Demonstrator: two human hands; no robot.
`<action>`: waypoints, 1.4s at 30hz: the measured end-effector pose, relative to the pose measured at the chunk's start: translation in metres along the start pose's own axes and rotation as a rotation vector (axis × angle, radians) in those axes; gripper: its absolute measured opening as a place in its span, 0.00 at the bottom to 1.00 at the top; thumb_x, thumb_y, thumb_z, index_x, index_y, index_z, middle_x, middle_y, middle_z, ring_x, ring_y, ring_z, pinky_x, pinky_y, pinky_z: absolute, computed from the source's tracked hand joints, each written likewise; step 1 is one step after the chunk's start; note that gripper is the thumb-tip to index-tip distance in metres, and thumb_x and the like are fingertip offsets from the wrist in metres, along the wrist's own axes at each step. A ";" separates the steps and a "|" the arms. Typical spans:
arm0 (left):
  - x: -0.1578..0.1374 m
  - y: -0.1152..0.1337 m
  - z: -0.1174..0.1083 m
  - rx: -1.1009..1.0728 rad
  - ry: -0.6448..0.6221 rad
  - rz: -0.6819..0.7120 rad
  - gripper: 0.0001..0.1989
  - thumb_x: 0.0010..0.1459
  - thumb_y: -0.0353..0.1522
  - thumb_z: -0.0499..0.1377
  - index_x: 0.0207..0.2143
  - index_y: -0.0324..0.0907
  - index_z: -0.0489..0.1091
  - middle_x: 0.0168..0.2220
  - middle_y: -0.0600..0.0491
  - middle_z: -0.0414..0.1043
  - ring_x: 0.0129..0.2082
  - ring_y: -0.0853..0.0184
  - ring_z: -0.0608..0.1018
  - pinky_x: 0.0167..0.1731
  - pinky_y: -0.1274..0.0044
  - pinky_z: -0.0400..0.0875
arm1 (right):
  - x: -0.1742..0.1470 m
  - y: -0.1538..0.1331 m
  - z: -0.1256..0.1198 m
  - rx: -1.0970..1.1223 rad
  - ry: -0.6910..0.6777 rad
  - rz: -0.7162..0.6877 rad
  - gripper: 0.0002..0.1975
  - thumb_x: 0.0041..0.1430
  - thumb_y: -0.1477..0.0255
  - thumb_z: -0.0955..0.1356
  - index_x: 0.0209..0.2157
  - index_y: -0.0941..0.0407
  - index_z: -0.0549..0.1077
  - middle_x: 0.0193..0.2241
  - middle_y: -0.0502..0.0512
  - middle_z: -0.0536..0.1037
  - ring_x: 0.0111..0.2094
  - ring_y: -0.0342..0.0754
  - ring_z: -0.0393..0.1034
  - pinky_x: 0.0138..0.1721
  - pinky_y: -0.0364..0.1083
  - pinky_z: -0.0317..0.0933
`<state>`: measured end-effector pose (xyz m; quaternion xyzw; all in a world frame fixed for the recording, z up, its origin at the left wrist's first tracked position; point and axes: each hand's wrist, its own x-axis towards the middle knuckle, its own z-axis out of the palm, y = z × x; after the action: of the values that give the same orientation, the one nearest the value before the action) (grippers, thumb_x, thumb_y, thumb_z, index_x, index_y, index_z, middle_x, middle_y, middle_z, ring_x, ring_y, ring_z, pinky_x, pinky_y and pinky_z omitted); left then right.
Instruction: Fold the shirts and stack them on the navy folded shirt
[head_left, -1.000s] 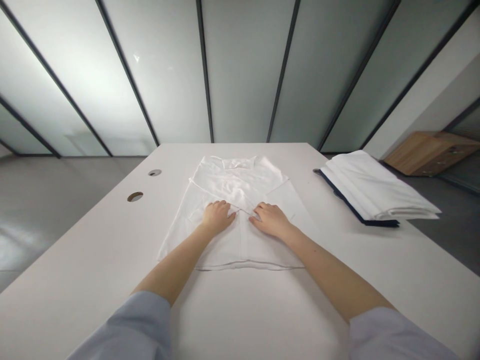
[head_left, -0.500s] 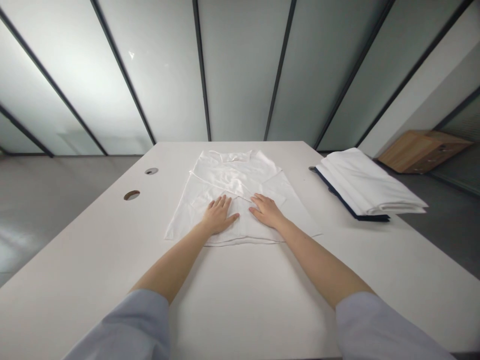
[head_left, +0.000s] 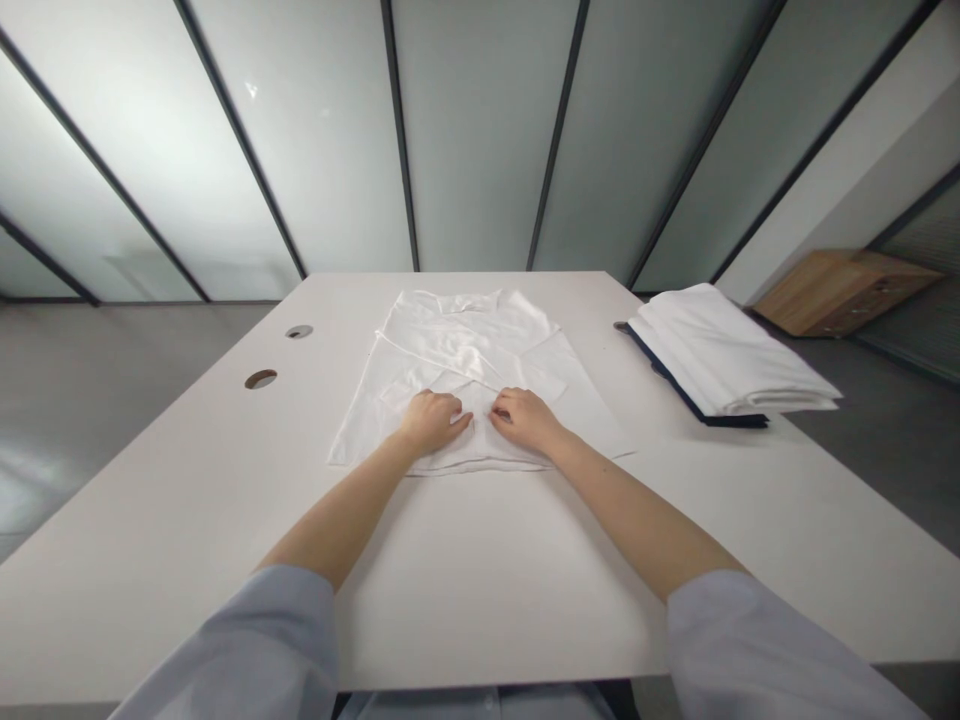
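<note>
A white shirt (head_left: pixel 465 345) lies spread on the table, its neckline at the far side and its sleeves folded across the front. On its lower half, left of the middle, my left hand (head_left: pixel 431 420) has curled fingers and a thumb pinching the cloth. My right hand (head_left: pixel 523 418) mirrors it just to the right, fingers bent in and closed on the fabric. A narrow gap separates the two thumbs. The fingertips are partly hidden behind the hands, and the hem lies nearer to me than the hands.
A folded white cloth stack (head_left: pixel 727 350) rests on a dark navy folded piece (head_left: pixel 731 420) at the table's right edge. Two round holes pierce the white table (head_left: pixel 225 490) on the left. Behind stand frosted glass panels (head_left: pixel 480 140); a wooden cabinet (head_left: pixel 832 290) is beyond, at right.
Both hands were flat with fingers spread on the shirt; now their fingers are curled in and closed on the cloth. The view has shifted slightly, showing the table's near edge.
</note>
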<state>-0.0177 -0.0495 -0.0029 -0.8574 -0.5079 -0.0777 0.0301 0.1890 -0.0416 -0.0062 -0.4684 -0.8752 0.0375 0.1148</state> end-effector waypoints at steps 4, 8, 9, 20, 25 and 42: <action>0.000 0.006 -0.006 0.033 -0.055 -0.072 0.23 0.63 0.46 0.47 0.34 0.41 0.75 0.36 0.47 0.78 0.37 0.61 0.78 0.40 0.70 0.65 | 0.000 0.000 0.000 -0.010 -0.043 -0.004 0.13 0.64 0.67 0.63 0.38 0.57 0.77 0.40 0.58 0.77 0.43 0.48 0.70 0.45 0.44 0.58; -0.002 0.010 -0.004 0.041 -0.078 -0.074 0.30 0.62 0.52 0.43 0.39 0.39 0.74 0.43 0.43 0.76 0.43 0.58 0.77 0.46 0.68 0.64 | -0.002 0.001 0.009 -0.041 -0.069 -0.021 0.21 0.67 0.60 0.58 0.50 0.59 0.72 0.55 0.63 0.70 0.55 0.53 0.63 0.55 0.49 0.53; -0.003 0.010 -0.002 0.024 -0.074 -0.069 0.32 0.61 0.54 0.42 0.43 0.39 0.73 0.47 0.42 0.75 0.47 0.57 0.76 0.49 0.67 0.63 | -0.002 0.003 0.012 -0.050 -0.079 -0.012 0.24 0.68 0.60 0.57 0.54 0.59 0.69 0.59 0.64 0.66 0.59 0.54 0.59 0.58 0.51 0.50; -0.008 0.004 0.010 -0.042 -0.048 0.011 0.40 0.50 0.59 0.54 0.56 0.42 0.64 0.61 0.41 0.62 0.61 0.53 0.63 0.60 0.63 0.54 | -0.003 0.012 0.017 0.026 -0.145 -0.017 0.52 0.47 0.37 0.63 0.63 0.60 0.59 0.65 0.68 0.53 0.66 0.60 0.43 0.64 0.56 0.36; -0.004 0.008 0.004 -0.021 -0.005 0.068 0.19 0.58 0.46 0.56 0.43 0.43 0.72 0.44 0.47 0.75 0.47 0.59 0.74 0.48 0.68 0.66 | -0.005 0.013 0.016 0.040 -0.120 -0.058 0.45 0.50 0.43 0.66 0.62 0.59 0.62 0.64 0.66 0.57 0.65 0.60 0.47 0.63 0.56 0.42; -0.008 -0.066 0.000 0.073 0.193 -0.481 0.19 0.52 0.25 0.51 0.44 0.43 0.73 0.49 0.47 0.74 0.54 0.58 0.70 0.54 0.67 0.60 | -0.008 0.053 -0.006 -0.164 -0.007 0.433 0.23 0.54 0.80 0.63 0.51 0.55 0.73 0.56 0.59 0.70 0.55 0.55 0.65 0.53 0.52 0.59</action>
<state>-0.0789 -0.0248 -0.0057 -0.6988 -0.6945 -0.1456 0.0897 0.2378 -0.0187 -0.0109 -0.6530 -0.7548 -0.0085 0.0626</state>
